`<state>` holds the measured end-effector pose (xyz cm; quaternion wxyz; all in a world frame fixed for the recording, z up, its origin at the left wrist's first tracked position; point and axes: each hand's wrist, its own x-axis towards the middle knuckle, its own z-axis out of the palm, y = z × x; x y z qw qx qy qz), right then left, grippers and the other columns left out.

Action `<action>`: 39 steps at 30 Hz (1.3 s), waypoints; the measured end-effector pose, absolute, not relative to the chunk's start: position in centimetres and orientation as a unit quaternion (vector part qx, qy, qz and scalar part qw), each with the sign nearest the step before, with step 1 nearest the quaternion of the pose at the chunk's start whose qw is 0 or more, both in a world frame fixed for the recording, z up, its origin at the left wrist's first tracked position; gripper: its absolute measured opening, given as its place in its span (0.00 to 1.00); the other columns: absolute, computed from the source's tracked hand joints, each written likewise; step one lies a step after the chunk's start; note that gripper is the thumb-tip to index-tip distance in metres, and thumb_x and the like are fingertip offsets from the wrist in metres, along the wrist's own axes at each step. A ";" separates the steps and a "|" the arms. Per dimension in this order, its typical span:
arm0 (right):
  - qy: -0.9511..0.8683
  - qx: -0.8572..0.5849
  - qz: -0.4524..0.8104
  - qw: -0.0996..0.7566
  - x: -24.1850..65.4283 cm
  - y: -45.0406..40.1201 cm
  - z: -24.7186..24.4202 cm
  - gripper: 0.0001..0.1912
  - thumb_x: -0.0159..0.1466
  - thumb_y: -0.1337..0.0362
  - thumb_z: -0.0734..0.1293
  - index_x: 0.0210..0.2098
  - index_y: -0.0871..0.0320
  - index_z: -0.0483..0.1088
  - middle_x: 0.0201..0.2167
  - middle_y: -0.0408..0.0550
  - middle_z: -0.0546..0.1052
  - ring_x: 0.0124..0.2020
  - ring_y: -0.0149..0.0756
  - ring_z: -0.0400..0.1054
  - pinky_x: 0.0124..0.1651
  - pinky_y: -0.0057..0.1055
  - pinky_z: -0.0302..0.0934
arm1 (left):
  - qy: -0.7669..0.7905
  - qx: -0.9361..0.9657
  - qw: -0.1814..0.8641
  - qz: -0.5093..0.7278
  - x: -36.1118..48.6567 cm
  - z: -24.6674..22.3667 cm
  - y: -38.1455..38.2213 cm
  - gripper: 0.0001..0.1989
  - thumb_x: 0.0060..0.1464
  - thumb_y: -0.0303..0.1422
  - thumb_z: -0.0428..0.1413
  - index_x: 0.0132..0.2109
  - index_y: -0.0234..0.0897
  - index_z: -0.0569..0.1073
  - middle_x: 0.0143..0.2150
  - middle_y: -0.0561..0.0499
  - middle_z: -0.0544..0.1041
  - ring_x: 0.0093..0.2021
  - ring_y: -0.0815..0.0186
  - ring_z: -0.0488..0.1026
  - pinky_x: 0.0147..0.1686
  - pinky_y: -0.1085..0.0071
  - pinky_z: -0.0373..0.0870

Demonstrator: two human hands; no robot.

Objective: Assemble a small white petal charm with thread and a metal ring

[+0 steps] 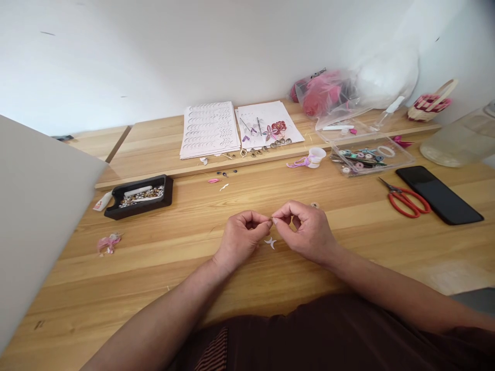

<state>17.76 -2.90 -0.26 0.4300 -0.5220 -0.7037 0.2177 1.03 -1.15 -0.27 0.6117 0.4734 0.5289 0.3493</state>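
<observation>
My left hand (244, 233) and my right hand (303, 226) meet over the wooden table, fingertips almost touching. Each is closed in a pinch of thumb and forefinger. Whatever lies between the fingertips is too small to name; only a tiny sliver shows. Just below the fingers, small white crescent-shaped cut-outs (270, 242) lie on the wood. Close behind my right hand is a small round spool-like piece (314, 205), partly hidden by it.
A black tray of beads (168, 189) stands left, beside a pink thread bundle (109, 243). Printed sheets (211, 129) lie on the raised back board. Right are a clear box of thread spools (371, 159), red-handled scissors (408, 201), a phone (441, 196) and a large jar (456, 136).
</observation>
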 end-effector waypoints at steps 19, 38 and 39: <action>-0.710 -0.503 0.223 0.440 18.3 -2.6 -0.7 0.06 0.63 0.68 0.67 0.40 0.57 0.74 0.30 0.43 0.78 0.29 0.30 0.69 0.32 0.28 0.62 | 0.462 0.365 0.711 0.384 0.5 -0.7 -0.5 0.15 0.41 0.37 0.71 0.31 0.30 0.79 0.28 0.49 0.76 0.27 0.72 0.72 0.16 0.83 0.56; -0.753 -0.470 0.162 0.430 18.0 -2.6 -0.7 0.08 0.64 0.71 0.65 0.39 0.57 0.75 0.31 0.45 0.79 0.31 0.33 0.70 0.37 0.32 0.64 | 0.451 0.384 0.710 0.382 0.5 -0.5 -0.8 0.15 0.44 0.38 0.70 0.33 0.30 0.79 0.29 0.48 0.78 0.28 0.70 0.74 0.25 0.78 0.69; -0.756 -0.468 0.159 0.429 18.0 -2.6 -0.7 0.08 0.64 0.71 0.65 0.39 0.57 0.75 0.31 0.45 0.79 0.31 0.33 0.70 0.37 0.32 0.64 | 0.452 0.388 0.707 0.382 0.5 -0.5 -0.9 0.14 0.45 0.37 0.69 0.33 0.30 0.79 0.29 0.48 0.78 0.28 0.70 0.74 0.25 0.78 0.69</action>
